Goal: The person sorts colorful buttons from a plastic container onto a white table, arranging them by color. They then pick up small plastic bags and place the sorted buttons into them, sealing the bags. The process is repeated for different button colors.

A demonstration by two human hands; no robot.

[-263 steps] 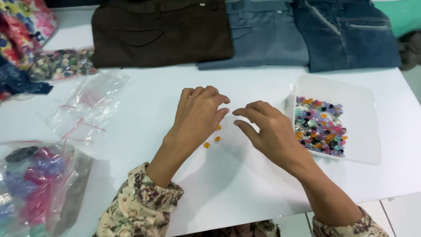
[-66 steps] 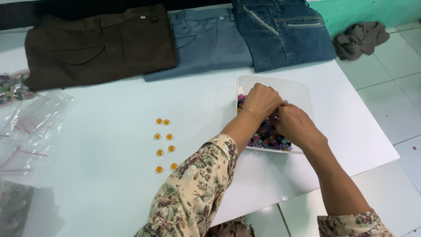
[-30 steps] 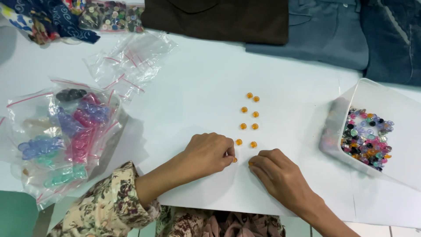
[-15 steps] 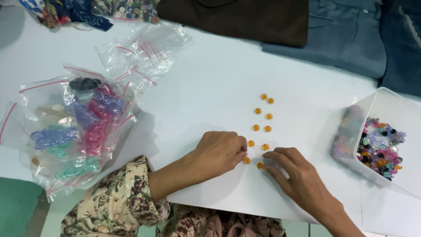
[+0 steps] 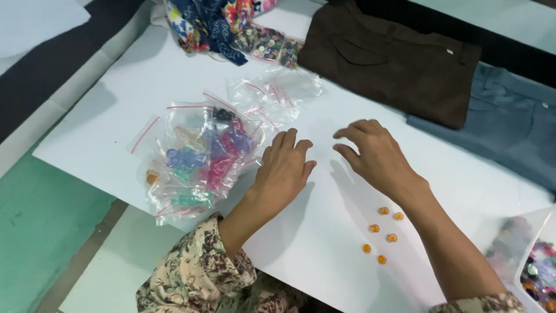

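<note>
On the white desk (image 5: 145, 69) — left hand (image 5: 284, 168) released, flat beside bagged coloured buttons (image 5: 197, 156); right hand (image 5: 376, 153) released, fingers spread above orange buttons (image 5: 381, 229).

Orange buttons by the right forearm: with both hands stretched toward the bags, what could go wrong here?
1. The right forearm lies right beside the orange buttons; pulling it back might sweep them out of their rows.
2. The buttons sit near the table edge, so a nudged one may roll off.
3. The left hand is close to the bag of coloured pieces, which lies near the edge and could be pushed over it.
</note>
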